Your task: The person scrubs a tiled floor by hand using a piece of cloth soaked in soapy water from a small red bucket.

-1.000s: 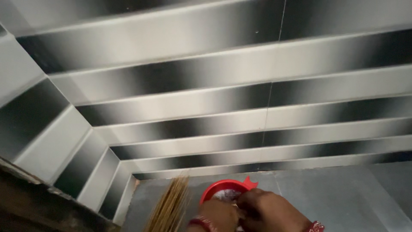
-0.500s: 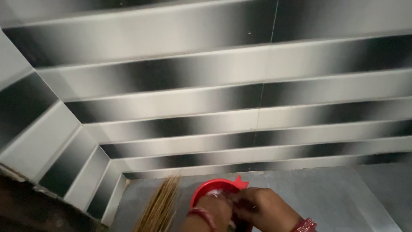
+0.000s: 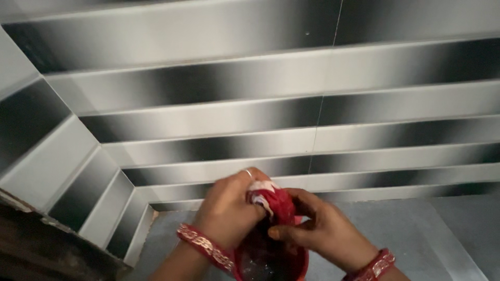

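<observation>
Striped tiled corner [image 3: 125, 182], hands wringing (perhaps) red cloth [image 3: 273, 200] above bowl [image 3: 271, 263]

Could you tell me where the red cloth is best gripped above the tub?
Probably by its bunched upper end, from both sides. It is wadded between the left hand and right hand, with its lower part hanging toward the red tub, so pinching fingers close around it easily.

Head view looks down, close, perhaps toward a striped wall [image 3: 260, 78].

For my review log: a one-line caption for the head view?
Both hands, left hand and right hand, grip a red cloth above a red bowl.
</observation>
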